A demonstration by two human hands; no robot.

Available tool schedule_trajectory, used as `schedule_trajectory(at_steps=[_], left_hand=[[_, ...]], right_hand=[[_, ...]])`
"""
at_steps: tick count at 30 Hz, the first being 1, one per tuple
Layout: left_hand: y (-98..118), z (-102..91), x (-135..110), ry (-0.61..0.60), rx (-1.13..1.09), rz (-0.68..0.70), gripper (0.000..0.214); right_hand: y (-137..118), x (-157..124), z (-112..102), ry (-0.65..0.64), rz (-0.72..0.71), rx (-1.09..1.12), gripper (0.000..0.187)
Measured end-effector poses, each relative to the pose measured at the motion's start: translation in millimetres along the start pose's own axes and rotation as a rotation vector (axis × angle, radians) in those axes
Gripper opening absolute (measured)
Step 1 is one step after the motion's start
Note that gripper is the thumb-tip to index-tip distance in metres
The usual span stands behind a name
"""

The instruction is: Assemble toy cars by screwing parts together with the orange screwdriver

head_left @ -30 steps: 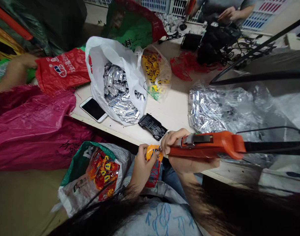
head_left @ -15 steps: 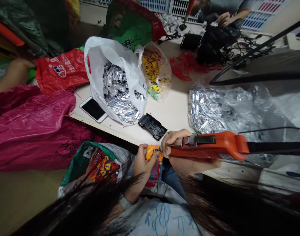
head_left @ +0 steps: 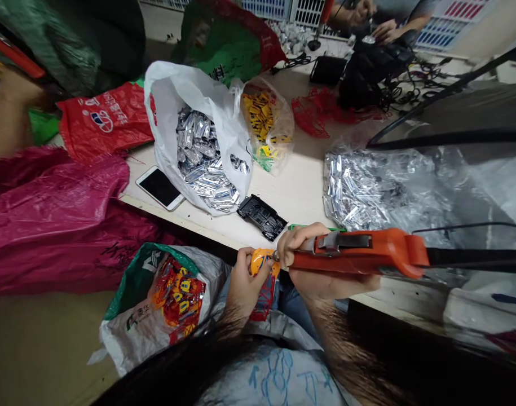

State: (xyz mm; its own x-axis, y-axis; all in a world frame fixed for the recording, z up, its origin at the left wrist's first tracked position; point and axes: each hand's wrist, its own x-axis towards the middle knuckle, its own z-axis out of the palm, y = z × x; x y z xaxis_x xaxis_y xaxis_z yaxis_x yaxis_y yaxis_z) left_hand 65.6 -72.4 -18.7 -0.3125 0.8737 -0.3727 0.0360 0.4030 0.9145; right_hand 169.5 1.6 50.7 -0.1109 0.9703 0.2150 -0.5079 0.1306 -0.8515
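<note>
Toy shell, orange, sits pinched in left hand fingers just below the bench front edge. Tool tip touches it; right hand wraps the tool's orange body. Black tray lies near the front edge, phone further left.

Bare table strip between silver-part bags, black tray.

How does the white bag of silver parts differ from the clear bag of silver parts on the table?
The white bag is opaque and stands open with its mouth up; the clear bag is see-through and lies slumped flat. The white bag sits beside the phone, the clear bag behind the orange tool. Both hold small silver pieces.
</note>
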Motion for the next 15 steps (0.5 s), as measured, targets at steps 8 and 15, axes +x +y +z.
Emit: schedule_trajectory(at_steps=[8, 15], left_hand=[[2, 0.4, 0, 0.005, -0.017, -0.011, 0.039], [3, 0.1, -2, 0.014, -0.002, 0.012, 0.035]], right_hand=[[7, -4, -6, 0.039, -0.016, 0.061, 0.068], [-3, 2, -1, -0.068, -0.013, 0.026, 0.059]])
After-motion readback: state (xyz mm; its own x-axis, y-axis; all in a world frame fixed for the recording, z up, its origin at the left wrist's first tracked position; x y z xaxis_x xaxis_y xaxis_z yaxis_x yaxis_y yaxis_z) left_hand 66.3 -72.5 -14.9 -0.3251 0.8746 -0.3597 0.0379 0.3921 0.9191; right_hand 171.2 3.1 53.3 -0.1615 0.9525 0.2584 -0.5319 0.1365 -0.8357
